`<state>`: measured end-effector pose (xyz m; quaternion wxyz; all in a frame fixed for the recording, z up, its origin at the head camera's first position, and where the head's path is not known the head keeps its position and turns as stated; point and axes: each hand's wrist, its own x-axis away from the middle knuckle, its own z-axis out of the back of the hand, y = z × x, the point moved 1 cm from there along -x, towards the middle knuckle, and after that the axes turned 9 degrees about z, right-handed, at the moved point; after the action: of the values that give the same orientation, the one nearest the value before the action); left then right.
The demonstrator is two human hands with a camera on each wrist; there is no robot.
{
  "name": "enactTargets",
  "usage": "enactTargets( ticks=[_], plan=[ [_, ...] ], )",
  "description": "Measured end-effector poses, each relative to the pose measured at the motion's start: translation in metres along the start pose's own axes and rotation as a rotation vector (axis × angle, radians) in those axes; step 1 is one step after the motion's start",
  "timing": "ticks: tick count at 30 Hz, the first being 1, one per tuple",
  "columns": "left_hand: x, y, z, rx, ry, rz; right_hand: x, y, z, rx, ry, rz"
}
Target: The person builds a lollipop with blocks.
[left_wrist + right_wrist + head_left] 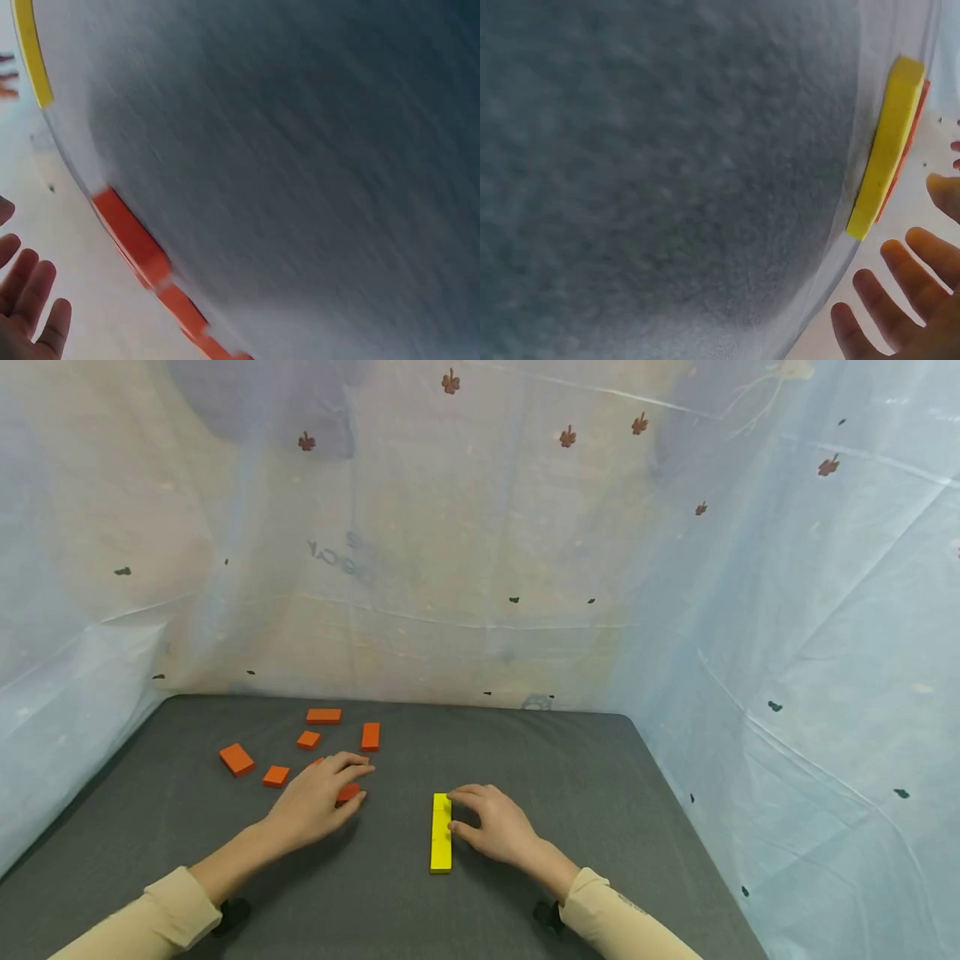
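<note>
While poised with left hand and right hand both relaxed, empty, either side of the yellow bar, risked skewing it through careless brushing, or scattering orange blocks left of it by reaching low!

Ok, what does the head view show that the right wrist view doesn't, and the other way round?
Only the head view shows the two cream sleeves, the brown leaf-like prints and the orange blocks as separate pieces. Only the right wrist view shows all four fingers of the right hand fanned apart, the thumb separate. Both show that hand, the yellow bar, the dark tabletop and something orange, though the wrist view gives just a strip behind the bar.
</note>
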<state>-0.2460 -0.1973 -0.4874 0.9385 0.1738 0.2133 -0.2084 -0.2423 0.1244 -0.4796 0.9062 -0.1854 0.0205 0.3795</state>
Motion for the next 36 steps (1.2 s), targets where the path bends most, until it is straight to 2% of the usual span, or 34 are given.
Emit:
enactTargets(
  ticks=[7,15,19,24,31,36],
  plan=[
    [0.003,-0.029,0.009,-0.026,-0.044,-0.010,0.008,-0.009,-0.003,0.117,-0.090,0.074],
    [0.008,-0.047,0.007,-0.027,-0.138,-0.049,0.015,-0.012,-0.008,0.170,-0.151,0.112],
    [0.009,-0.052,0.003,-0.033,-0.155,-0.076,0.016,-0.012,-0.009,0.171,-0.172,0.110],
    [0.011,-0.053,0.000,-0.033,-0.168,-0.069,0.016,-0.011,-0.010,0.177,-0.190,0.108],
    [0.013,-0.052,0.000,-0.023,-0.108,-0.122,0.016,-0.008,-0.012,0.196,-0.198,0.117],
    [0.013,-0.050,0.000,-0.021,-0.097,-0.123,0.017,-0.008,-0.013,0.225,-0.202,0.126]
  ],
)
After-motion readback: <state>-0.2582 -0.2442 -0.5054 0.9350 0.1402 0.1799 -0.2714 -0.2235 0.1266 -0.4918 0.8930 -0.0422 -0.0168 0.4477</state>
